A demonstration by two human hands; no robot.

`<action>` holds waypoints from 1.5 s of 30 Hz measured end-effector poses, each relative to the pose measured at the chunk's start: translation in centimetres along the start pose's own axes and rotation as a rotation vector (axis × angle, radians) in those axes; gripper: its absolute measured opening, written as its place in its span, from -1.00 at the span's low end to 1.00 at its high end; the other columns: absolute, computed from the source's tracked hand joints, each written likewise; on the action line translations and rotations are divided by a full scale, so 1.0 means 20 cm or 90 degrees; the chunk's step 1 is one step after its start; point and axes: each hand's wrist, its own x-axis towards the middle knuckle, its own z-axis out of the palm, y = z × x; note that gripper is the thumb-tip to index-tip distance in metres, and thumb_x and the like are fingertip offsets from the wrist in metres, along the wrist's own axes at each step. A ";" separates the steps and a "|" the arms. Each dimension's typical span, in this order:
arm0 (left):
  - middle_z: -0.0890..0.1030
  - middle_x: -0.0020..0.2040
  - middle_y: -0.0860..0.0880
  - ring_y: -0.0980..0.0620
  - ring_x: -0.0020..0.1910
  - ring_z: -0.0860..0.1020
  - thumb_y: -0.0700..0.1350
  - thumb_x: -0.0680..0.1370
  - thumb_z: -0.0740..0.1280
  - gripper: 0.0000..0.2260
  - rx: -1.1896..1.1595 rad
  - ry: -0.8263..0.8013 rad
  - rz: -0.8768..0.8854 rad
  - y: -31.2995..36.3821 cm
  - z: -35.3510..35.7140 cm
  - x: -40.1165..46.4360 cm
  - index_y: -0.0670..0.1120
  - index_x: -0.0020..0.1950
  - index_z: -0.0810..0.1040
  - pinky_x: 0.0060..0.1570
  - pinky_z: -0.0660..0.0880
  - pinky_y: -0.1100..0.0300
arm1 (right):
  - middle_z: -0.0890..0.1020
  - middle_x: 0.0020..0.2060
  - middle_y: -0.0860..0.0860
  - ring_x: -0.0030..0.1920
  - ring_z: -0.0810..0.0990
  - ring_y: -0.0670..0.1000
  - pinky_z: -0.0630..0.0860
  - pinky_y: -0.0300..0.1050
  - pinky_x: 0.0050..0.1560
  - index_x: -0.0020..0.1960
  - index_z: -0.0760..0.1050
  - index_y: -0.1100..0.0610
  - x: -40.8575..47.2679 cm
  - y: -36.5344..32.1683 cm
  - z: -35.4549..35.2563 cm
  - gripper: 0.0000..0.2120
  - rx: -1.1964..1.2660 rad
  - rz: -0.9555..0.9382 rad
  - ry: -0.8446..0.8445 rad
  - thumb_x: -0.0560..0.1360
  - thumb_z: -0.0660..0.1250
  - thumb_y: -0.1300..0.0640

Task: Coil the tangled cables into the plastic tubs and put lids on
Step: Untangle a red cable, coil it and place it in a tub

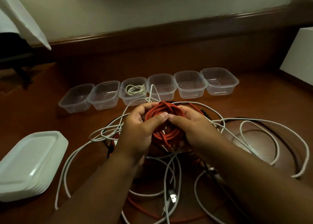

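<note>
Both forearms reach in from the near edge, hands meeting at centre over the cable mess. Left hand (140, 127) curls round the left side of the red cable coil (165, 122), thumb laid across the top; right hand (191, 127) curls round the right side, thumb tip meeting the left thumb at the coil's middle. So both grips are clamped on the coil, held just above the wooden table (254, 105). Under and around the hands, loose white cables (264, 122) loop out right and toward the near edge, with dark cable strands mixed in, and a USB plug (172, 197) lies nearer than the hands. Beyond the grips stands a row of six clear plastic tubs (190, 85), all lidless; the third from left (133, 92) holds a coiled white cable (135, 89), the others look unfilled. Left of the left grip and nearer, a stack of white lids (32, 162) sits on the table.
</note>
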 end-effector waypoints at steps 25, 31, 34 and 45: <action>0.65 -0.13 0.07 0.16 -0.14 0.66 -0.26 0.43 0.49 -0.73 0.364 0.025 0.134 -0.01 -0.05 0.01 0.09 -0.08 0.54 -0.18 0.63 0.18 | 0.63 -0.10 -0.07 -0.12 0.65 -0.15 0.61 -0.21 -0.16 0.03 0.47 -0.11 0.01 0.06 0.00 -0.91 -0.252 -0.106 0.003 0.57 0.29 -0.08; 0.71 -0.17 0.05 0.09 -0.20 0.69 -0.20 0.43 0.52 -0.82 0.288 0.020 0.065 0.01 -0.03 0.01 0.02 -0.05 0.62 -0.14 0.67 0.03 | 0.63 -0.10 -0.03 -0.10 0.65 -0.07 0.64 -0.07 -0.08 0.01 0.45 -0.07 0.03 0.06 0.00 -0.90 -0.243 -0.119 0.041 0.60 0.25 -0.08; 0.72 -0.15 -0.01 0.03 -0.16 0.71 -0.18 0.42 0.53 -0.80 0.252 0.023 0.031 0.02 -0.02 0.00 0.00 -0.01 0.62 -0.10 0.67 -0.05 | 0.62 -0.09 -0.05 -0.10 0.65 -0.11 0.63 -0.15 -0.13 0.02 0.45 -0.08 0.03 0.06 0.00 -0.90 -0.227 -0.119 0.034 0.60 0.22 -0.08; 0.72 -0.01 -0.06 -0.07 -0.02 0.70 -0.18 0.51 0.42 -0.76 0.042 -0.001 -0.059 0.00 0.05 -0.02 -0.03 0.17 0.58 -0.05 0.65 -0.07 | 0.67 -0.05 0.00 -0.06 0.70 -0.05 0.67 0.01 -0.03 0.11 0.48 -0.03 0.01 0.03 0.00 -0.86 -0.123 -0.073 0.065 0.61 0.23 -0.05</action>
